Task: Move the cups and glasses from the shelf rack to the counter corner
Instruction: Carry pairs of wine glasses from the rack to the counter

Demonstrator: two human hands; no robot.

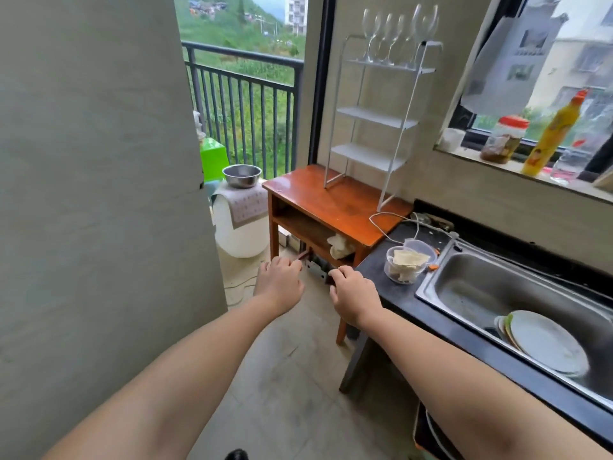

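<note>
Evidently no glass has yet been lifted. Wine glasses (pixel 398 34) stand upright, close together, on the top tier of the white shelf rack (pixel 371 117), where the lower tiers are bare; the stems rest on their feet, so each could be taken by the stem. That rack stands on the wooden side table (pixel 331 200), against the wall. To the right of the rack and lower lies the dark counter (pixel 374 263), its near corner holding a clear container of pale scraps (pixel 406 263) beside the sink (pixel 497 293). Left hand (pixel 278 283) and right hand (pixel 351 295) reach forward well below the rack, fingers loosely curled, grasping nothing, probably readied for a two-handed pickup.
</note>
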